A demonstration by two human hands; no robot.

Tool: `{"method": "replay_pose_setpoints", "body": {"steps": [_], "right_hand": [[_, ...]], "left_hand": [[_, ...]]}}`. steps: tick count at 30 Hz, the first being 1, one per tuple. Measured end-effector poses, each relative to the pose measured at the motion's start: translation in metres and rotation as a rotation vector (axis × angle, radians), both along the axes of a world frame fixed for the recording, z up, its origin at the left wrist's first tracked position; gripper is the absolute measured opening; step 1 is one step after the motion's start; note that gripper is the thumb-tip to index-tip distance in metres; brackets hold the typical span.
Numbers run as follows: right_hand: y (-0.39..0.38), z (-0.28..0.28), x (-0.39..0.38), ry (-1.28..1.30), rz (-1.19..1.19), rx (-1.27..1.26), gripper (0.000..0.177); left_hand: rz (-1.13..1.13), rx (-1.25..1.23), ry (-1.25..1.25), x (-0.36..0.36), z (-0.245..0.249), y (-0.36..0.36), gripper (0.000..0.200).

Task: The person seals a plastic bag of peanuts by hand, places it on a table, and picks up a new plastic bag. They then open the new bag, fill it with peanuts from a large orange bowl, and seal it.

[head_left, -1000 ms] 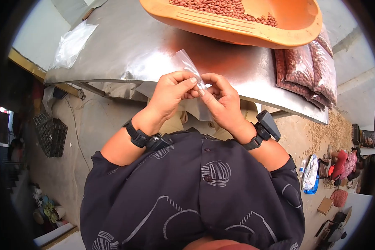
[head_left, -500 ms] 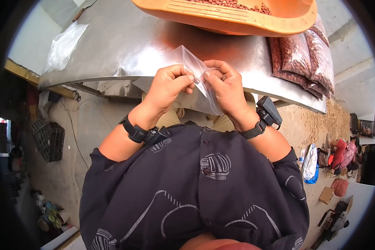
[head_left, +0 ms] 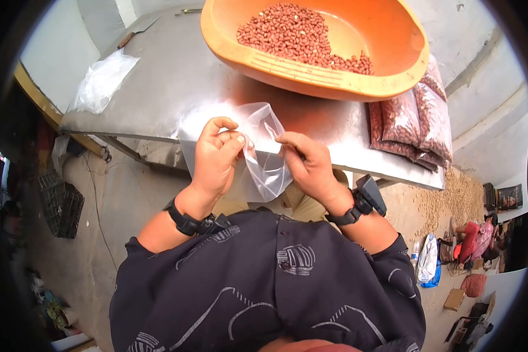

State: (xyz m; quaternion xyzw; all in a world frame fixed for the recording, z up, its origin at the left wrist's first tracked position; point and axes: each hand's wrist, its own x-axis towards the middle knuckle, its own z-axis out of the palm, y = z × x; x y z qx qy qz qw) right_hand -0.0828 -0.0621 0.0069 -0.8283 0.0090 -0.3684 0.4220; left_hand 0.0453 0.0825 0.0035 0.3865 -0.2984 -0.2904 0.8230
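Note:
Between my hands hangs a clear plastic bag [head_left: 264,176], its mouth spread apart, near the front edge of the metal table [head_left: 158,76]. My left hand [head_left: 217,152] pinches one side of the bag between thumb and fingers. On the opposite side my right hand [head_left: 308,161] grips the rim, thumb against the curled fingers. Beyond the hands, an orange basin [head_left: 317,79] holds a heap of reddish-brown peanuts [head_left: 287,35]. Filled clear bags of peanuts [head_left: 402,120] lie stacked at the table's right end.
White plastic bags [head_left: 105,79] lie on the table's left side, near a tool with a wooden handle [head_left: 126,40]. Black crates [head_left: 61,205] stand on the floor at left. Scattered peanuts [head_left: 446,196] cover floor at right, where a person in red [head_left: 472,240] is seen.
The bag's mouth has been pulled wider between my two hands. My view has tilted up, so more of the basin and its peanuts shows.

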Motion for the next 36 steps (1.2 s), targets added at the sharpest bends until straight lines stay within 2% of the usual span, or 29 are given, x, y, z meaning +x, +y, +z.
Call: {"method": "replay_pose_setpoints", "body": {"steps": [3, 7, 8, 12, 15, 17, 21, 24, 25, 27, 28, 30, 33, 35, 36], "right_hand": [[0.004, 0.017, -0.001, 0.005, 0.017, -0.041, 0.029], [-0.001, 0.034, 0.001, 0.140, 0.008, -0.049, 0.030], [0.000, 0.042, -0.001, 0.193, 0.024, -0.048, 0.030], [0.001, 0.079, -0.012, 0.268, 0.192, -0.061, 0.030], [-0.018, 0.103, -0.017, -0.018, 0.106, -0.352, 0.029], [-0.039, 0.126, -0.020, -0.150, -0.024, -0.598, 0.029], [-0.085, 0.153, -0.032, -0.189, -0.313, -0.696, 0.028], [-0.122, 0.162, -0.041, -0.232, -0.583, -0.725, 0.034], [-0.137, 0.163, -0.045, -0.216, -0.702, -0.764, 0.043], [-0.174, 0.154, -0.049, -0.174, -0.893, -0.671, 0.063], [-0.192, 0.146, -0.049, -0.187, -0.883, -0.432, 0.069], [-0.217, 0.131, -0.048, -0.210, -0.841, 0.045, 0.081], [-0.209, 0.129, -0.052, -0.053, -0.627, 0.660, 0.089], [-0.207, 0.129, -0.055, 0.008, -0.442, 0.775, 0.079], [-0.200, 0.131, -0.054, 0.021, -0.385, 0.806, 0.076]], "left_hand": [[0.071, -0.046, -0.205, 0.001, 0.016, 0.009, 0.026], [0.091, 0.124, -0.827, 0.019, 0.051, 0.033, 0.023], [0.068, 0.155, -0.778, 0.020, 0.058, 0.036, 0.023], [0.097, 0.230, -0.914, 0.040, 0.072, 0.046, 0.028], [0.256, 0.307, -0.988, 0.052, 0.085, 0.054, 0.029], [0.409, 0.406, -1.101, 0.068, 0.099, 0.063, 0.022], [0.785, 0.582, -1.234, 0.126, 0.114, 0.075, 0.011], [0.969, 0.701, -1.261, 0.186, 0.108, 0.077, 0.011], [0.914, 0.786, -1.154, 0.199, 0.108, 0.073, 0.012], [0.795, 0.947, -0.933, 0.220, 0.110, 0.064, 0.013], [0.690, 0.943, -0.750, 0.230, 0.109, 0.058, 0.014], [0.653, 0.836, -0.566, 0.235, 0.110, 0.037, 0.013], [0.551, 0.727, -0.441, 0.251, 0.112, 0.008, 0.023], [0.457, 0.719, -0.337, 0.253, 0.123, -0.014, 0.034], [0.380, 0.741, -0.341, 0.262, 0.124, -0.022, 0.054]]}}
